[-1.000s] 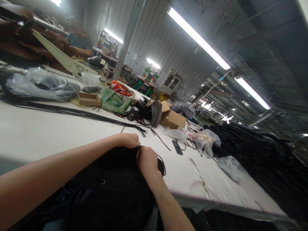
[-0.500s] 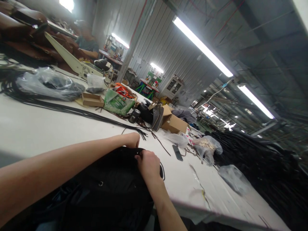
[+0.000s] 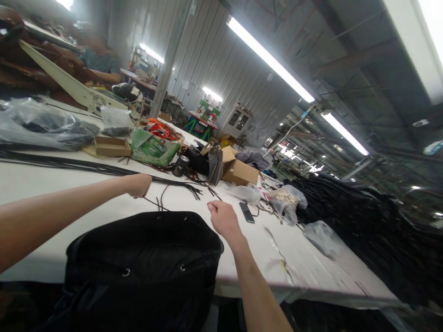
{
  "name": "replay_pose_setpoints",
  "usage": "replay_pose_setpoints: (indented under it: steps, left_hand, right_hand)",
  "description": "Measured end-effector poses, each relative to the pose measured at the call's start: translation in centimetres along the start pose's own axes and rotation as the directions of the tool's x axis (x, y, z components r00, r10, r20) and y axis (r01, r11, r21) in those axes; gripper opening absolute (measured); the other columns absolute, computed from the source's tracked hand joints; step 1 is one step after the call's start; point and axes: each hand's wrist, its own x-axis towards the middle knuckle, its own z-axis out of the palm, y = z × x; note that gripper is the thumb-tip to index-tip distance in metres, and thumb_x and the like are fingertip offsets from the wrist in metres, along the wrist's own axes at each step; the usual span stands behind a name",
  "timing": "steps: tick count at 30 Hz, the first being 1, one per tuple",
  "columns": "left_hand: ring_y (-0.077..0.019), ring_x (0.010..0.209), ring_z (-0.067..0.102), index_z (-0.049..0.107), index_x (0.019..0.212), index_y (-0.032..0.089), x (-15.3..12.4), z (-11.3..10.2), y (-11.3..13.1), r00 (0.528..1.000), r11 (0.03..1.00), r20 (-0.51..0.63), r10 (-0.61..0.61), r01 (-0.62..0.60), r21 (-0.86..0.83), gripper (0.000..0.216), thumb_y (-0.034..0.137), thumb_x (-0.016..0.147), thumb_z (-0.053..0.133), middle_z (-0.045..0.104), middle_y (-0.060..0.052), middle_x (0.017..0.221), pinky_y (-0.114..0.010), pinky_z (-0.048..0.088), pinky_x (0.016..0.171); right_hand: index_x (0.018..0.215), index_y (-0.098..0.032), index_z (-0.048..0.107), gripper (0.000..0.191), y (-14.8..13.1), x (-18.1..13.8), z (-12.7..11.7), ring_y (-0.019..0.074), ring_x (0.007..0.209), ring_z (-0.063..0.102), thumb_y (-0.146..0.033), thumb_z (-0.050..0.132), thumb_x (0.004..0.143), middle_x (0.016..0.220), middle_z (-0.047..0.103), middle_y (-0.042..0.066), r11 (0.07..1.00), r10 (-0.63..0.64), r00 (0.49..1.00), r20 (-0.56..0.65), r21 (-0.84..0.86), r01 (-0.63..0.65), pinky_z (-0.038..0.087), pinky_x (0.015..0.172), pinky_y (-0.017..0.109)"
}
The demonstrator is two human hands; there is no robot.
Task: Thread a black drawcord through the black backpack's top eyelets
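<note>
A black bag [image 3: 148, 249] with metal eyelets stands upright at the table's near edge, its top facing me. My left hand [image 3: 138, 185] is closed beyond the bag's rim, to the left. From it a thin dark cord [image 3: 152, 203] runs down towards eyelets in the far rim. Another stretch of cord loops up from that rim. My right hand [image 3: 223, 220] hovers just off the bag's right rear corner, thumb and fingers pressed together. Whatever it may hold is hidden.
Long black cords [image 3: 104, 167] lie across the white table [image 3: 194, 196]. Behind are a green container [image 3: 155, 148], a small open box [image 3: 112, 146] and a carton [image 3: 240, 171]. A phone [image 3: 247, 212] lies to the right, near plastic bags and a black pile [image 3: 353, 221]. Another person [image 3: 100, 60] sits far left.
Both hands have left the bag's far rim. My left hand moved left, drawing cord with it; my right hand came away from the rim. The view shifted, showing more of the bag.
</note>
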Motion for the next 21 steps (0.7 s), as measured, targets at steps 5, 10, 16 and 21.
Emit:
replay_pose_setpoints:
  steps: [5,10,16,21]
  left_hand:
    - [-0.0274,0.078,0.074,0.075,0.057,0.020,0.7,0.2,2.6,0.988,0.996,-0.122,0.091,-0.089,0.018,0.014,0.012,0.066,0.068,0.078,-0.011,0.071,-0.033,0.051,0.074]
    - [-0.0304,0.086,0.076,0.088,0.081,0.021,0.8,-0.6,5.0,0.957,0.990,-0.263,0.123,-0.137,-0.035,0.025,0.015,0.077,0.064,0.084,-0.014,0.088,-0.035,0.051,0.077]
    - [-0.0297,0.097,0.078,0.091,0.103,0.019,0.6,0.0,4.5,0.952,0.966,-0.299,0.069,-0.139,-0.219,0.033,0.024,0.082,0.065,0.087,-0.011,0.097,-0.033,0.054,0.087]
    - [-0.0274,0.090,0.079,0.054,0.163,0.007,-1.4,2.1,3.6,0.971,0.910,-0.238,-0.019,-0.082,-0.407,0.080,0.040,0.091,0.058,0.086,-0.011,0.098,-0.034,0.056,0.082]
  right_hand:
    - [0.115,-0.022,0.085,0.023,-3.0,4.7,1.6,0.0255,0.124,0.072,-0.030,0.064,0.107,0.129,0.083,0.007,0.980,-0.175,0.935,0.308,0.143,0.137,0.050,0.106,0.029]
    - [0.105,-0.023,0.085,0.021,-5.3,7.3,4.4,0.0185,0.089,0.073,-0.036,0.069,0.106,0.101,0.084,0.001,0.960,-0.217,0.834,0.507,0.267,0.087,0.054,0.079,0.025]
    - [0.083,-0.018,0.082,0.037,-4.7,6.9,5.7,0.0172,0.056,0.056,-0.050,0.074,0.099,0.060,0.066,0.000,0.964,-0.099,0.800,0.592,0.255,-0.069,0.045,0.058,0.029]
    - [0.084,-0.023,0.087,0.012,-4.0,3.8,4.2,0.0199,0.078,0.071,-0.036,0.087,0.081,0.082,0.082,0.000,0.929,-0.186,0.726,0.662,0.359,-0.090,0.052,0.071,0.027]
